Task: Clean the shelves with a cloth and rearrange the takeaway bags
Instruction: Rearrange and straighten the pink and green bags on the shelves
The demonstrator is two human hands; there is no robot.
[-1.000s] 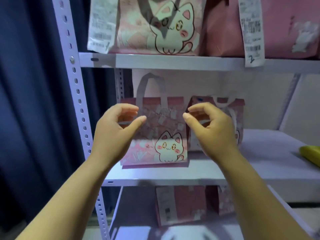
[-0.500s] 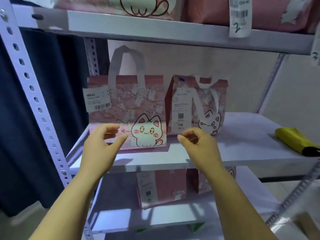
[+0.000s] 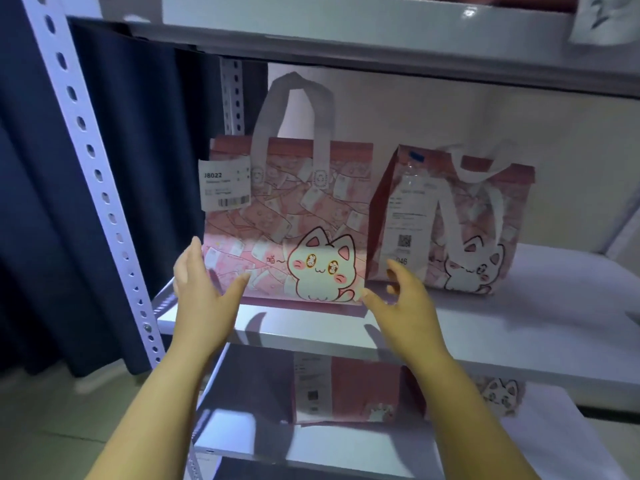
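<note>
Both hands have opened out around the cat bag (image 3: 287,220)
Fingers straight and spread, the left hand (image 3: 204,299) sits at its lower left corner; the right hand (image 3: 407,310) is loosely open at the lower right; the cat bag stands on the shelf (image 3: 519,323) between them

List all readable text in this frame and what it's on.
"J8022": white label on the left bag.
"046": bottom of the receipt on the right bag.
"喵~": apparently, printed beside the left bag's cat.
Finer print on both slips, and the lower-shelf bag's receipt: too blurred.
</note>
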